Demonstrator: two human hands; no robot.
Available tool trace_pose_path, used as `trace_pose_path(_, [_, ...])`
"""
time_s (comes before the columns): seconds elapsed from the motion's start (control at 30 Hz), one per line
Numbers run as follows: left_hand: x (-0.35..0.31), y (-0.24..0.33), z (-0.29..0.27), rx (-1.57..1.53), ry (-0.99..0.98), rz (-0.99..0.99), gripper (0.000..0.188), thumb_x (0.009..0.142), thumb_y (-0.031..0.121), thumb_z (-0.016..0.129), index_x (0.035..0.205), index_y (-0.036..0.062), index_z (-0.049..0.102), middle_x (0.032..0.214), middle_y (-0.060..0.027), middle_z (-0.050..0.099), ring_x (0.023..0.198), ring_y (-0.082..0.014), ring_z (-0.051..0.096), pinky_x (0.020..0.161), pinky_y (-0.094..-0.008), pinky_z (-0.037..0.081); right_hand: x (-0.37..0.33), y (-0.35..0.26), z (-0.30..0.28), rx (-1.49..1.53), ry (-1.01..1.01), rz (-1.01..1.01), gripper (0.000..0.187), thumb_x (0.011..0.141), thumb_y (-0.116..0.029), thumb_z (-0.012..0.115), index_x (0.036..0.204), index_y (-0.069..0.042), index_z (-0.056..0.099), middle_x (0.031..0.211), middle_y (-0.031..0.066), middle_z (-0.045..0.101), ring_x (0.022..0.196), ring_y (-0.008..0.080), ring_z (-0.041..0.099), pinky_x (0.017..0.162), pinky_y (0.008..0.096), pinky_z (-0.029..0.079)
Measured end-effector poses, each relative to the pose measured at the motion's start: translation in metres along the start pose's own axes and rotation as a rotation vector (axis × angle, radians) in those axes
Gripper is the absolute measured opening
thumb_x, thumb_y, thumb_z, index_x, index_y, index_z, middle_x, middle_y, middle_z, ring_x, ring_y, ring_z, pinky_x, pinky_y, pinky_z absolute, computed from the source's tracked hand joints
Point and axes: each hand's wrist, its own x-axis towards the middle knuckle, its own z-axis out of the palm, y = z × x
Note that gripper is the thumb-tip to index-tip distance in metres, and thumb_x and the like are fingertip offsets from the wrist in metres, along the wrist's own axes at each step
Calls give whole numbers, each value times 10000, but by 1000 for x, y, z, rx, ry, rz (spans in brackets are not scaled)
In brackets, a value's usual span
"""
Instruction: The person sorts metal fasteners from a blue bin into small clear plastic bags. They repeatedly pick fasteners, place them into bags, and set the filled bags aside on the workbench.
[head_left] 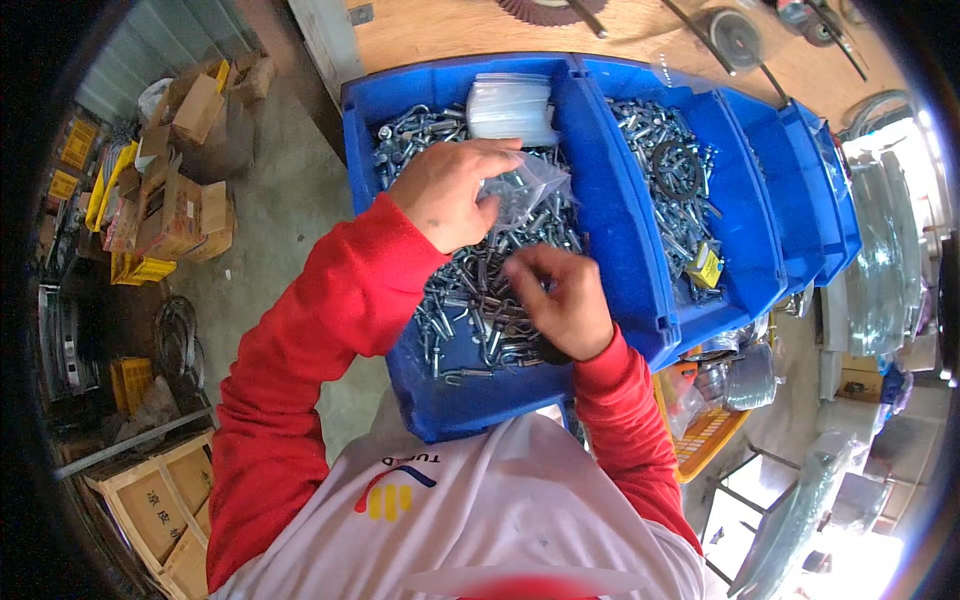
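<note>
While the left hand (445, 195) holds a clear bag (535, 190) above the heap, the right hand (568, 300) works low over the loose bolts (495, 285) in the near blue bin (450, 410). The step in hand is judged to be picking bolts with the bag held at the ready.

Left fingers: narrow, with the bag gripped at its left edge between the thumb and the fingers above. Right fingers: curled inward, thumb and forefinger close together at the heap; whether a bolt is between them cannot be told.

Bag position: over the middle of the bin, just beyond the right hand and near the stack (510, 108) of flat plastic pieces at the far end. Whether the bag contains anything cannot be told, since bolts show behind the clear film. Bolts lie in mixed directions, some with hooked ends.

Judged from this position, the next move calls for a secure pinch on a bolt, drawn clear of its tangled neighbours, with the bag kept steady and its mouth spread. Hooked ends could snag adjacent bolts or catch the thin film; lift slowly and check for stray pieces.
</note>
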Motion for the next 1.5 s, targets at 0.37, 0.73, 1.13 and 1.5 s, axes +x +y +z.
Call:
trace_pose_path(0.37, [-10,-7,7,-81,77,-22,404,777,24,681,1180,3,705,1293,-187,686,1133,-345,688,983,-398,559,-23,23,57,-762,-265,17,328,764,-114,720,1082,-52,668,1015,132,645,969,349,650,817,472,556])
trace_pose_path(0.73, [-6,-5,4,-75,59,-67,358,801,118,739,1131,-18,712,1227,-188,714,1088,-348,697,973,-415,552,-52,11,14,367,132,9,204,1040,-166,614,1097,29,631,826,51,603,743,140,604,660,296,472])
trace_pose_path(1.13, [-9,35,10,-85,-264,-32,445,742,120,795,1144,-20,665,1096,-223,691,1027,-410,681,922,-467,554,-31,-87,-40,-474,323,-109,134,889,-132,720,962,-20,738,774,172,703,689,320,713,620,412,541])
trace_pose_path(1.5, [-10,35,26,-231,-349,-40,358,709,60,664,1060,1,706,956,-246,711,932,-433,694,861,-499,559,-28,-111,-61,-266,400,-33,119,923,-98,679,977,5,653,751,198,667,636,358,680,610,427,525])
